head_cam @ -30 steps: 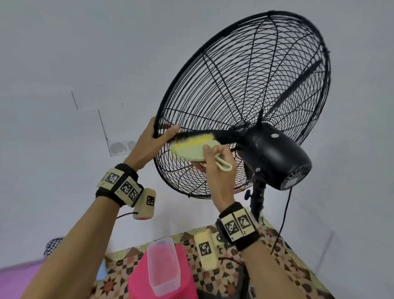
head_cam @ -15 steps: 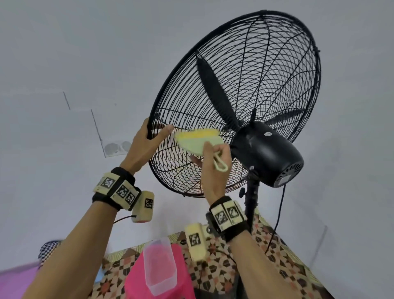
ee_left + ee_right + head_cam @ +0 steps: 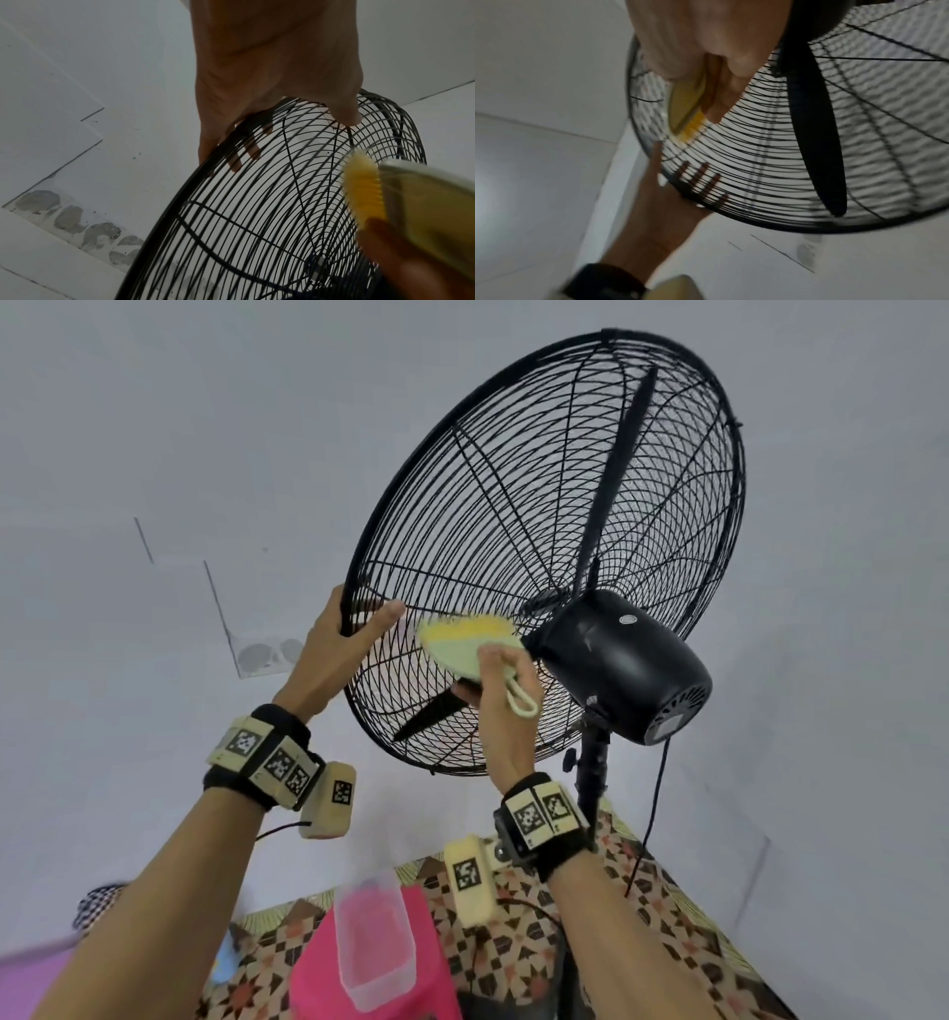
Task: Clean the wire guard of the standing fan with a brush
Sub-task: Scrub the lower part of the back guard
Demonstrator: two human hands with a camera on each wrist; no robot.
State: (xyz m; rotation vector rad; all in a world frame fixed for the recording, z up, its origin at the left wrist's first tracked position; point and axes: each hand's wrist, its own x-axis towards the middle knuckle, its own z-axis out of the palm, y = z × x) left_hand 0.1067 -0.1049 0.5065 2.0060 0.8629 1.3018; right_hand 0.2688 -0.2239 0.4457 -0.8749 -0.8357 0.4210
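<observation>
A black standing fan tilts up, its wire guard facing away, the motor housing toward me. My left hand grips the guard's left rim, fingers hooked through the wires and thumb on the rear mesh. My right hand holds a pale green brush with yellow bristles pressed on the rear guard beside the motor. In the right wrist view the brush lies against the wires and a blade shows inside.
The fan pole and power cord drop at the right. Below lie a patterned mat, a pink box and a clear plastic container. White walls stand close behind the fan.
The fan blades have turned inside the guard. The brush has shifted slightly along the rear mesh near the motor. My left hand keeps its hold on the rim.
</observation>
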